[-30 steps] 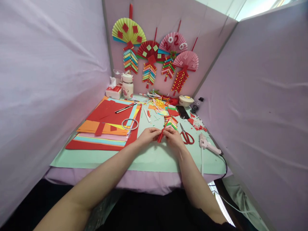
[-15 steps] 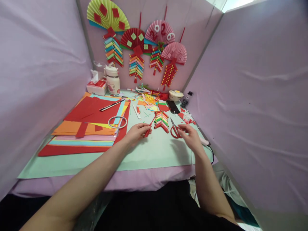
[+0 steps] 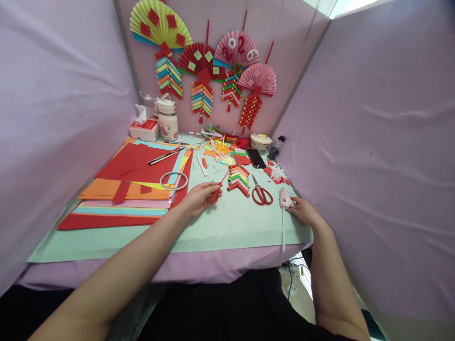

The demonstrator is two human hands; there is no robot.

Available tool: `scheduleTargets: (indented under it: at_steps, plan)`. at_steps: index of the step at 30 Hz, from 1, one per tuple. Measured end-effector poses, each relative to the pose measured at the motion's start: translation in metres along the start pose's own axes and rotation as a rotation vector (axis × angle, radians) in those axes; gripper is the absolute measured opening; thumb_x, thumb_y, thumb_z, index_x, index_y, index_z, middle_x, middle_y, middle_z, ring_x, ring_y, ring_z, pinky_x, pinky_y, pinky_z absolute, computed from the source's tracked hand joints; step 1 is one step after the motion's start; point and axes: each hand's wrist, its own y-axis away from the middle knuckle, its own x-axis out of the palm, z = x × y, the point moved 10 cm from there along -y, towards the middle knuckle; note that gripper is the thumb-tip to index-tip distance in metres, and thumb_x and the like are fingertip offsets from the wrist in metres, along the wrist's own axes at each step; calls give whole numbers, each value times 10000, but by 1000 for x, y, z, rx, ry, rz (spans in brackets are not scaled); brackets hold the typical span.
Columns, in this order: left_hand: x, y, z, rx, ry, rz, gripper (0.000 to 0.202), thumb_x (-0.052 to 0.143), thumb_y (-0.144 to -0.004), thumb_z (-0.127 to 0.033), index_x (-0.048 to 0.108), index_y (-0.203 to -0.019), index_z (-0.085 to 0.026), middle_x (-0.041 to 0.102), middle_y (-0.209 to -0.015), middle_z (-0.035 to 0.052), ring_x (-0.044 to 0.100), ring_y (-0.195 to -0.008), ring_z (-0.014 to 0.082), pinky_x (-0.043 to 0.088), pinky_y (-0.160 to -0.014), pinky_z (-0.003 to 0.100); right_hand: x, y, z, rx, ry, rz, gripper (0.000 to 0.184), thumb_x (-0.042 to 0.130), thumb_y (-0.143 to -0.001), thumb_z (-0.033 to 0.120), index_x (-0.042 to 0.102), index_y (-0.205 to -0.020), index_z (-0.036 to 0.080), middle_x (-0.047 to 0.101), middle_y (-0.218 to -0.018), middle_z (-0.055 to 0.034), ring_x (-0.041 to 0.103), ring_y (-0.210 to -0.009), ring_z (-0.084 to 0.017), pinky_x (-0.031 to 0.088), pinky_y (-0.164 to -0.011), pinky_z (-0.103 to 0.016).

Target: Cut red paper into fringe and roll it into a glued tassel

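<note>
Between the fingers of my left hand (image 3: 201, 198) is a small red paper tassel (image 3: 214, 195), its thin cord pointing up and to the right. Just past it lies a firecracker string of coloured paper rolls (image 3: 238, 180), set in a chevron pattern. Red-handled scissors (image 3: 262, 195) rest right of the string with their blades slightly apart. At the table's right side my right hand (image 3: 304, 211) grips a pale pink glue gun (image 3: 285, 199); the handle is mostly hidden by the fingers. A white glue stick (image 3: 283, 229) extends from it toward the front edge.
Coloured paper sheets (image 3: 124, 161) with a utility knife (image 3: 166, 156) and a tape ring (image 3: 174, 181) cover the left. Paper scraps (image 3: 220, 146), a phone (image 3: 256, 158) and a lidded bowl (image 3: 260, 141) lie at the back, near a bottle (image 3: 167, 121). Fan decorations (image 3: 237, 47) hang behind.
My right hand has moved right from beside the scissors and taken hold of the glue gun, which has shifted left and turned. My left hand still holds the tassel, nearly unmoved.
</note>
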Motion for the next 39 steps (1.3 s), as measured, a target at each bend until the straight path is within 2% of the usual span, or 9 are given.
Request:
scheduleTargets:
  at_steps: [7, 12, 17, 20, 24, 27, 30, 34, 39]
  plan:
    - [4, 2, 6, -82, 99, 41, 132, 697, -743, -151, 667, -865, -111, 654, -718, 58, 622, -625, 110, 489, -551, 195, 4, 3, -11, 9, 5, -35, 539, 567, -800, 399, 533, -1278, 151, 605, -1176, -165, 583, -1016, -280, 430, -838, -342]
    - [4, 2, 9, -109, 118, 56, 146, 680, -767, -144, 677, -903, -90, 655, -721, 66, 615, -611, 95, 482, -545, 177, -10, 12, 5, 3, -116, -110, 474, 544, -814, 422, 579, -1183, 127, 611, -1156, -174, 578, -1014, -292, 432, -876, -385]
    - [6, 2, 9, -108, 115, 82, 148, 690, -762, -129, 669, -902, -84, 648, -711, 60, 612, -604, 91, 478, -551, 180, -39, 39, 31, 7, -731, -153, 460, 598, -783, 524, 601, -1130, 223, 655, -1065, -75, 601, -940, -238, 494, -814, -351]
    - [8, 1, 10, -89, 109, 100, 137, 703, -751, -124, 666, -880, -100, 651, -724, 49, 611, -601, 85, 477, -562, 184, -47, 56, 49, 42, -1143, -153, 445, 663, -710, 579, 632, -976, 224, 651, -928, -49, 609, -830, -198, 528, -724, -321]
    - [7, 0, 11, -64, 79, 110, 162, 734, -730, -156, 676, -875, -113, 659, -734, 46, 610, -614, 83, 477, -586, 191, -28, 71, 98, 30, -1345, 57, 492, 681, -691, 590, 642, -1004, 212, 617, -861, -51, 585, -756, -173, 518, -623, -285]
    - [8, 0, 12, -47, 27, 121, 169, 749, -713, -166, 682, -853, -100, 663, -715, 54, 604, -608, 85, 470, -589, 194, -5, 80, 138, -20, -1332, 224, 417, 694, -711, 543, 648, -901, 175, 585, -770, -42, 551, -691, -152, 489, -594, -264]
    - [10, 1, 12, -39, -29, 133, 200, 765, -695, -179, 688, -853, -85, 667, -705, 65, 610, -626, 96, 463, -598, 201, 14, 85, 170, -89, -1293, 326, 392, 648, -775, 508, 643, -958, 162, 553, -735, -26, 499, -626, -124, 448, -577, -256]
    - [11, 1, 13, -43, -77, 124, 257, 786, -673, -210, 695, -876, -82, 676, -719, 77, 622, -657, 111, 459, -619, 215, 26, 86, 190, -139, -1257, 354, 438, 562, -831, 524, 624, -1064, 159, 528, -715, -14, 455, -581, -117, 405, -557, -265]
    - [10, -2, 16, -22, -123, 134, 319, 810, -642, -257, 702, -896, -95, 690, -754, 85, 631, -683, 124, 457, -644, 236, 31, 85, 195, -151, -1232, 330, 455, 529, -845, 550, 627, -1023, 143, 523, -709, -10, 483, -576, -120, 402, -575, -270]
